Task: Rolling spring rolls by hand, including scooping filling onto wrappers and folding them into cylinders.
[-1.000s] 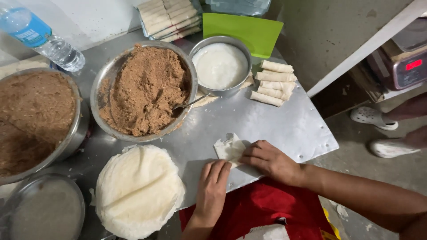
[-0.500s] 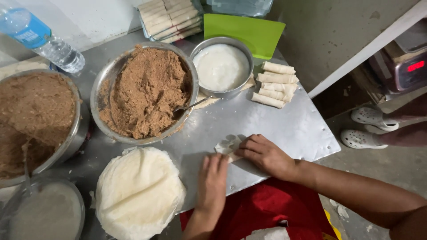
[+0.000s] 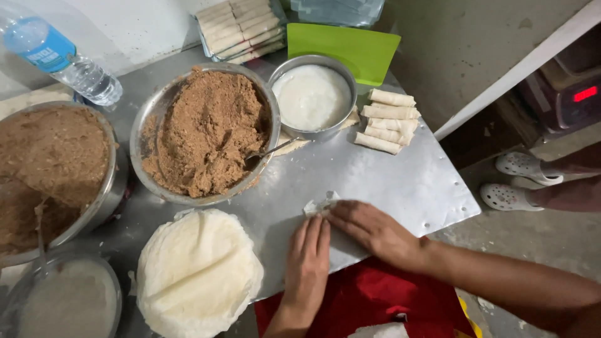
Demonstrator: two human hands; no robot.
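Observation:
My left hand [image 3: 308, 255] and my right hand [image 3: 374, 230] lie flat on a thin white wrapper [image 3: 320, 205] on the metal table [image 3: 400, 181], rolling it under the fingers. Only the wrapper's far edge shows past my fingertips. A stack of round white wrappers [image 3: 195, 270] sits just left of my left hand. Beyond it stands a metal bowl of brown minced filling [image 3: 206, 134] with a spoon [image 3: 269, 151] resting in it. A smaller bowl of white paste [image 3: 312, 97] stands behind, with several finished rolls [image 3: 388, 120] lying to its right.
A second large bowl of brown filling [image 3: 53, 169] and a covered bowl [image 3: 66, 300] sit at the left. A plastic water bottle [image 3: 59, 59], a tray of stacked rolls [image 3: 241, 28] and a green board [image 3: 344, 47] are at the back. Another person's feet in white clogs [image 3: 519, 181] stand at the right.
Both hands have slid forward over the wrapper, rolling it away from me; most of it is now hidden under my fingers.

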